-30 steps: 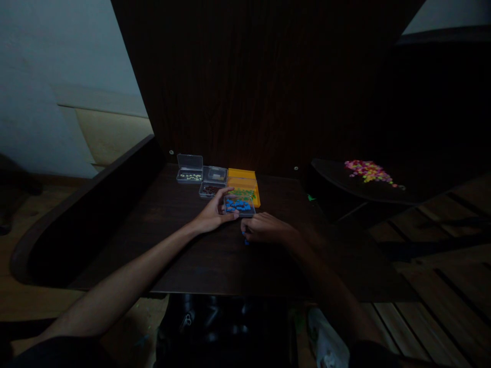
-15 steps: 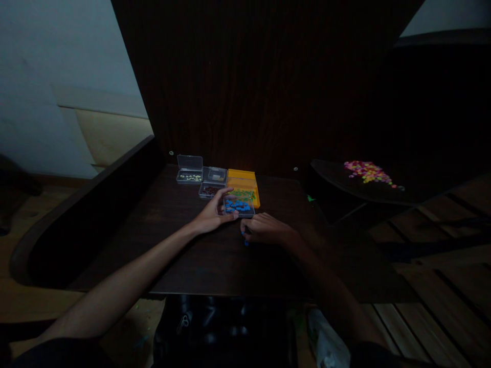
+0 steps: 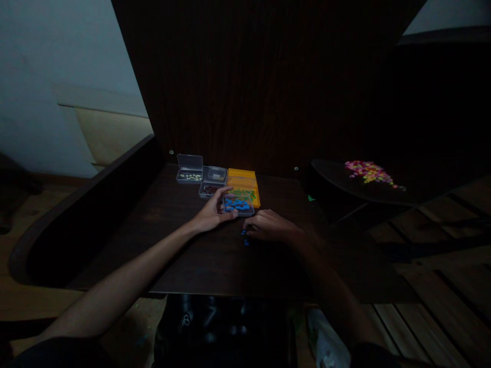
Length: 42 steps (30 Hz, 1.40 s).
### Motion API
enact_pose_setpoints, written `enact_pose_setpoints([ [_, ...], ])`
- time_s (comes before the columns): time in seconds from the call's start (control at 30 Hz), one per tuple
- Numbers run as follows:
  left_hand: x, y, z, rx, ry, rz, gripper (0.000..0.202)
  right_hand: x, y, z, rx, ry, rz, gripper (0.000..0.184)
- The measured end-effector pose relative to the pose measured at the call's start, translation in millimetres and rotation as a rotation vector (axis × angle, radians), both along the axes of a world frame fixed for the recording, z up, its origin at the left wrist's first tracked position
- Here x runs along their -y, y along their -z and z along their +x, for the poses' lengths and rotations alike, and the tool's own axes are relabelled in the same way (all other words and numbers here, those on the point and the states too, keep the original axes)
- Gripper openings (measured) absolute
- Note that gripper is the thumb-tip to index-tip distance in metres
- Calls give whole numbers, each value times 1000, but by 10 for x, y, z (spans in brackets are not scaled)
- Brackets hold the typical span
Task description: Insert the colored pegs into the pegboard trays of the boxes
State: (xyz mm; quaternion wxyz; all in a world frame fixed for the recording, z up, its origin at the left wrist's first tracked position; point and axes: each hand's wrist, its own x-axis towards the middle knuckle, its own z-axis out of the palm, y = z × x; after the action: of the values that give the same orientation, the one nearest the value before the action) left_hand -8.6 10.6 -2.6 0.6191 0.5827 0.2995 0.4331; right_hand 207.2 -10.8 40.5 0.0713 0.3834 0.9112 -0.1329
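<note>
My left hand grips the left side of a small clear plastic box, thumb at its front and fingers round the back. Blue small pieces lie inside it. Close to the box's front right corner, my right hand is curled low over the tabletop, its fingertips drawn together. A few loose blue pieces lie on the wood at and just below those fingertips. Whether a piece is between the fingers is too dark to make out.
Behind the held box are an orange case with green pieces, an open clear box with dark reddish pieces, and another clear box with pale pieces. Multicoloured beads are heaped on a dark ledge at right. A raised side panel borders the left.
My right hand has shifted slightly up and right, leaving more of the loose blue pieces showing. My left hand and the box have barely moved.
</note>
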Motion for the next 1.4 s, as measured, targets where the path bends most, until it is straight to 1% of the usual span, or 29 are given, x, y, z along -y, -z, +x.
enact_pose_setpoints([
  [0.17,6,-10,-6,-10,-6,-3,79,-3,-6,-35,-14,21,-21,18],
  [0.43,-8,-5,-3,11,-5,-7,81,-16,31,-33,-56,-22,-45,16],
  [0.7,11,-32,1,6,-17,-5,79,-31,10,-33,-89,-24,-53,26],
  [0.9,18,-28,2,-2,-11,-18,79,-46,52,-29,-170,-60,-90,18],
  [1.13,-7,3,6,10,2,3,79,-47,55,-40,-179,-62,-83,21],
  [1.3,3,-7,-1,-11,-14,2,80,-51,81,-42,-204,-92,-76,18],
  [1.4,16,-22,-1,-18,-10,-8,80,-57,97,-30,-236,-67,-86,17],
])
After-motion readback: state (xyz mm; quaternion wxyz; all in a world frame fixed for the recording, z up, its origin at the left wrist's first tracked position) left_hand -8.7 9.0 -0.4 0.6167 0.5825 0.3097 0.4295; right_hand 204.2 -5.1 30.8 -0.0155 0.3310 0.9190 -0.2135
